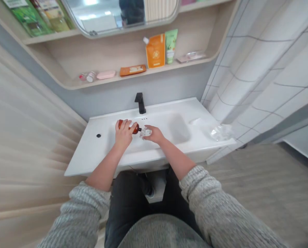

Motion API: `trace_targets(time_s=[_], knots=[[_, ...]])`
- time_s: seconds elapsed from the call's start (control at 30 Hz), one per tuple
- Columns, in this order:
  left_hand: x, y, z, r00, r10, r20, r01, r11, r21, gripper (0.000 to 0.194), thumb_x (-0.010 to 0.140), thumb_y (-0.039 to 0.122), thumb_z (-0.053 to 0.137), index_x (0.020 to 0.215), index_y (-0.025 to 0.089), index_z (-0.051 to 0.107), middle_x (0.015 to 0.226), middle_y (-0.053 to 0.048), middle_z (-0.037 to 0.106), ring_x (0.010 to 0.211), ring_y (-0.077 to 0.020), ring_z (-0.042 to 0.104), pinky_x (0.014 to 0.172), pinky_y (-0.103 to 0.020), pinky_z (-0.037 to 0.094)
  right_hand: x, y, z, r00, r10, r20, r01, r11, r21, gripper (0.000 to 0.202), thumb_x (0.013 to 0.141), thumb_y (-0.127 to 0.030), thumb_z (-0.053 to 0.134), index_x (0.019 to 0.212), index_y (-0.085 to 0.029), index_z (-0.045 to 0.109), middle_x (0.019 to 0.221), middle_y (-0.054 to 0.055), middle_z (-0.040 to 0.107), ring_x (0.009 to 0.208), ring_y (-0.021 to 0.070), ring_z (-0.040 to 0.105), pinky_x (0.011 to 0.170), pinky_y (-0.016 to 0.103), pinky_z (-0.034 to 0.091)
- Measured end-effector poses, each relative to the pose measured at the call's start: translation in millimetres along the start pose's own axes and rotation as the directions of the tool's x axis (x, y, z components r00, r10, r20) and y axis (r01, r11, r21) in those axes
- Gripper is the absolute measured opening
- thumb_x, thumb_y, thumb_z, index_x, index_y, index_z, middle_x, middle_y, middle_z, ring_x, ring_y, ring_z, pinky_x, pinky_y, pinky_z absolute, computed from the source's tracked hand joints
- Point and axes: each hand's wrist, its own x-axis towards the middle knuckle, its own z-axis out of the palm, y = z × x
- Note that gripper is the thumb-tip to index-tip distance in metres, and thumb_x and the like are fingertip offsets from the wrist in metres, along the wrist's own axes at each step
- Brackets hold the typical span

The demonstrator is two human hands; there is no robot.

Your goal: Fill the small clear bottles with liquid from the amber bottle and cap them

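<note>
My left hand is wrapped round an amber bottle with a white label. The bottle lies tipped on its side over the sink basin, its dark neck pointing right. In my right hand is a small clear cup-like container, gripped between thumb and fingers. The bottle's neck reaches the left side of this container; I cannot tell whether they touch. What is inside the container is too small to make out. Behind both hands stands the black faucet.
A shelf above the sink carries an orange pouch, a green tube, a flat orange packet and a pink case. Crumpled clear plastic lies on the counter's right end. A curtain hangs at left.
</note>
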Motion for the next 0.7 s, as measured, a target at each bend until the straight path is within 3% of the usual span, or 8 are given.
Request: trace_targets(time_s=[0.7], knots=[[28.3,3.6,-28.8,0.986,0.166,0.022,-0.168,0.983,0.077,0.061,0.096,0.012,0.052,0.154,0.029,0.063,0.154,-0.018,0.063,0.154,-0.0361,0.047,0.134,-0.07,0.015,-3.0,-5.8,-3.1,0.989,-0.008,-0.146,0.018,0.997,0.069,0.083,0.065,-0.038,0.099,0.143,-0.024,0.072,0.134,0.008,0.079,0.123,0.0302,0.076,0.118,0.045,0.056]])
